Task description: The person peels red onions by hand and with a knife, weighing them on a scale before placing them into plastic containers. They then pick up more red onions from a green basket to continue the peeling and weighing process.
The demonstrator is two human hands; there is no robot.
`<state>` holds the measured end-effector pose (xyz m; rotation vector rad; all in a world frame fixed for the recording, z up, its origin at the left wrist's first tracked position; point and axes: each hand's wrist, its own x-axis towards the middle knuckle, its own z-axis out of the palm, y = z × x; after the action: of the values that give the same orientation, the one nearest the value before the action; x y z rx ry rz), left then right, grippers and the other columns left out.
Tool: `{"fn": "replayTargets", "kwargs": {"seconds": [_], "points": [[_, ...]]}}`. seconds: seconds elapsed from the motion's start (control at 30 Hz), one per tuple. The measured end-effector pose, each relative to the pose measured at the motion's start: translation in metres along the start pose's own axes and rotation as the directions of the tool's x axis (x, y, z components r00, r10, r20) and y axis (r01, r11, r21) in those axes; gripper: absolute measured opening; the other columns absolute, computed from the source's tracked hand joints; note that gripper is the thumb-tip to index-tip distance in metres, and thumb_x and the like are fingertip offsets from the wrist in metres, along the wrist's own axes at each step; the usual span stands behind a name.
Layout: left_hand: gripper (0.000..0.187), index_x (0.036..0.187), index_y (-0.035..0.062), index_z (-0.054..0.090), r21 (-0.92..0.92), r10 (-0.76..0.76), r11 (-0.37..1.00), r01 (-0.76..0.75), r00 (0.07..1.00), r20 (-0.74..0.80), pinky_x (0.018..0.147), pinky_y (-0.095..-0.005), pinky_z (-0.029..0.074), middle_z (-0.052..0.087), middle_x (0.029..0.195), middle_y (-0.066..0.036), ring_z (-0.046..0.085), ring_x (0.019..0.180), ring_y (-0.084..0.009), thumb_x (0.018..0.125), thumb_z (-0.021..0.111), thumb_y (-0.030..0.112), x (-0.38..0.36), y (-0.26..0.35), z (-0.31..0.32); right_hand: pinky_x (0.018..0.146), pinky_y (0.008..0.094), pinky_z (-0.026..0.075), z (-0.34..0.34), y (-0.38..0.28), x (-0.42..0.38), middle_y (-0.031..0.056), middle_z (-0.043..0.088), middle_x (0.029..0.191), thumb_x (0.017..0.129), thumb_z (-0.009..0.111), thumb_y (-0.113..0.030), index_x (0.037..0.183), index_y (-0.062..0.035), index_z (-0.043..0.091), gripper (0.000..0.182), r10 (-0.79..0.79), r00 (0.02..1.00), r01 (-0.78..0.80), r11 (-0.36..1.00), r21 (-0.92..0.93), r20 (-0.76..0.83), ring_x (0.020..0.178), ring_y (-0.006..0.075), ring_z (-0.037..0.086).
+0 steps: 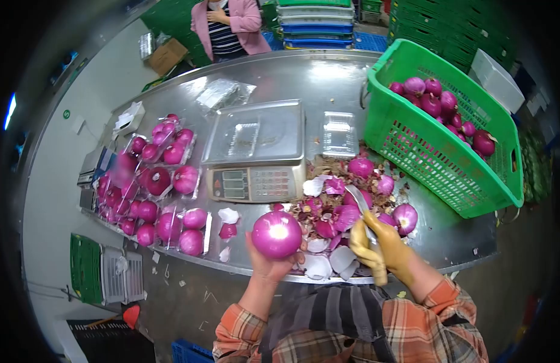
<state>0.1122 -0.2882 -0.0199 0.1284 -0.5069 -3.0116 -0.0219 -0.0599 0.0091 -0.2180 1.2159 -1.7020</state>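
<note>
A large, shiny red onion [277, 235] rests in my bare left hand [269, 264], whose fingers wrap round it from below. In a yellow glove, my right hand [381, 245] grips a knife [357, 198]; its blade points up and left over the peelings. Beneath and beyond the knife lies a heap of onion skins [319, 212] with several onions among them, one of them [405, 218] at the right edge of the heap. White and purple skin pieces [317, 266] lie near the table's front edge, between my hands.
A scale [255, 184] stands mid-table, with a clear tray [339, 134] to its right. Packed onions [157, 180] fill the left side. A green crate [440, 163] holding onions stands at the right. Across the table is a person in a pink jacket [246, 23].
</note>
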Motion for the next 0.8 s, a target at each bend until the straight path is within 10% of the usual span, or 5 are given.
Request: {"fn": "replayTargets", "kwargs": {"seconds": [0.07, 0.23, 0.33, 0.47, 0.8], "points": [[0.089, 0.132, 0.0169, 0.041, -0.256, -0.048, 0.966, 0.045, 0.999, -0.005, 0.053, -0.0391, 0.052, 0.053, 0.121, -0.025, 0.06, 0.081, -0.0336, 0.075, 0.027, 0.084, -0.004, 0.006, -0.004, 0.05, 0.0205, 0.044, -0.054, 0.035, -0.018, 0.0041, 0.056, 0.071, 0.098, 0.032, -0.052, 0.098, -0.0064, 0.058, 0.052, 0.123, 0.968, -0.148, 0.983, 0.105, 0.217, 0.055, 0.0098, 0.053], [0.064, 0.137, 0.0182, 0.036, 0.017, -0.006, 1.0, 0.009, 0.989, -0.15, 0.065, -0.046, 0.053, 0.052, 0.122, -0.021, 0.059, 0.095, -0.034, 0.09, 0.034, 0.062, 0.003, 0.007, 0.007, 0.051, 0.0214, 0.043, -0.048, 0.044, -0.064, 0.0067, 0.059, 0.071, 0.097, 0.038, -0.052, 0.093, -0.0026, 0.061, 0.055, 0.59, 0.807, -0.535, 0.754, -0.381, 0.033, 0.052, 0.0087, 0.051], [0.07, 0.142, 0.0182, 0.032, 0.313, 0.097, 0.95, -0.017, 0.966, -0.24, 0.085, -0.0478, 0.049, 0.047, 0.13, -0.025, 0.056, 0.105, -0.0383, 0.088, 0.042, 0.062, 0.004, 0.003, 0.024, 0.052, 0.0234, 0.043, -0.044, 0.042, -0.068, 0.0036, 0.059, 0.073, 0.099, 0.038, -0.043, 0.103, -0.0029, 0.059, 0.046, 0.24, 0.969, -0.174, 0.827, -0.535, 0.054, 0.05, 0.0101, 0.049], [0.081, 0.14, 0.0072, 0.032, -0.186, -0.025, 0.98, 0.065, 0.977, 0.213, 0.089, -0.0496, 0.051, 0.05, 0.127, -0.022, 0.051, 0.117, -0.0381, 0.086, 0.043, 0.066, 0.01, -0.011, -0.036, 0.052, 0.0233, 0.044, 0.014, -0.017, -0.057, 0.0017, 0.061, 0.076, 0.1, 0.042, -0.033, 0.112, -0.0056, 0.055, 0.033, 0.134, 0.975, -0.218, 0.724, -0.655, -0.177, 0.054, 0.0093, 0.052], [0.06, 0.137, 0.0098, 0.032, 0.375, 0.161, 0.924, -0.073, 0.965, -0.208, 0.084, -0.0559, 0.054, 0.046, 0.13, -0.015, 0.054, 0.115, -0.0332, 0.092, 0.053, 0.043, 0.003, 0.003, 0.024, 0.061, 0.0373, 0.051, 0.051, -0.032, -0.006, 0.012, 0.065, 0.085, 0.094, 0.054, -0.024, 0.112, -0.0095, 0.056, 0.023, -0.478, 0.839, 0.364, 0.139, -0.921, 0.259, 0.071, 0.0315, 0.064]]}}
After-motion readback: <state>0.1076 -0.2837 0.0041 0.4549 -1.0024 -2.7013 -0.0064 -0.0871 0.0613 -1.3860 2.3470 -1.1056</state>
